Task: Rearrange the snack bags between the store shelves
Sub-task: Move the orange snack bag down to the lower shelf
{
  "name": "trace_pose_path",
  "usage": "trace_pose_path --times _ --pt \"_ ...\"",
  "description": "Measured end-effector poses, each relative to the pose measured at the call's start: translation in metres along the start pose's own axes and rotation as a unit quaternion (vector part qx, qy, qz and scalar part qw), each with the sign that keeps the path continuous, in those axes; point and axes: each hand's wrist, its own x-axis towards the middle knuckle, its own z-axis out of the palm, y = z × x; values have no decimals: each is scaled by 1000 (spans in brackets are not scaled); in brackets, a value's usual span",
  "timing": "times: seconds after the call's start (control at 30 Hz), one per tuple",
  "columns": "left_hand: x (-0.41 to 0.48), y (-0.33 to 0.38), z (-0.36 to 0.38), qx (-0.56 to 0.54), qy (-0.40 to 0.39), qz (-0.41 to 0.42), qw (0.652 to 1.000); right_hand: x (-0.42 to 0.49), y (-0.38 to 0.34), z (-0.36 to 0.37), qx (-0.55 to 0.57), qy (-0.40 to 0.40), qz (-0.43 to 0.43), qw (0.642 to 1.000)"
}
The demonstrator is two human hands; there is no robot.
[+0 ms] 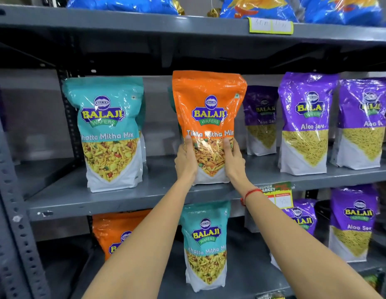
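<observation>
An orange Tikha Mitha Mix bag (209, 108) stands upright at the middle of the grey middle shelf (133, 199). My left hand (186, 161) grips its lower left side and my right hand (234, 159) grips its lower right side. A teal bag edge shows just behind the orange one. To the left on the same shelf stands a teal Khatta Mitha Mix bag (110, 132). Purple Aloo Sev bags (306, 124) stand to the right. On the lower shelf are another orange bag (116, 231), a teal bag (205, 244) and purple bags (351, 223).
Blue snack bags (259, 7) sit on the top shelf above a yellow-green price tag (270, 25). A perforated grey upright post (12, 201) runs down the left. A price label (278, 195) hangs on the middle shelf's front edge by my right wrist.
</observation>
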Motion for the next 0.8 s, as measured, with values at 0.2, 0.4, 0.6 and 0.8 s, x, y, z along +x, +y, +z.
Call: trace_pose_path --times 0.2,0.4,0.6,0.8 --pt "-43 7 5 -23 103 62 992 -35 -4 -8 -5 75 -51 996" --pt "-90 -1 7 -62 100 105 987 -84 -5 -26 70 158 -54 984" --pt "-128 -43 14 -94 90 92 987 -125 32 -47 99 142 -38 984" --pt "-143 -117 26 -55 64 27 996 -140 107 -80 56 -51 24 997"
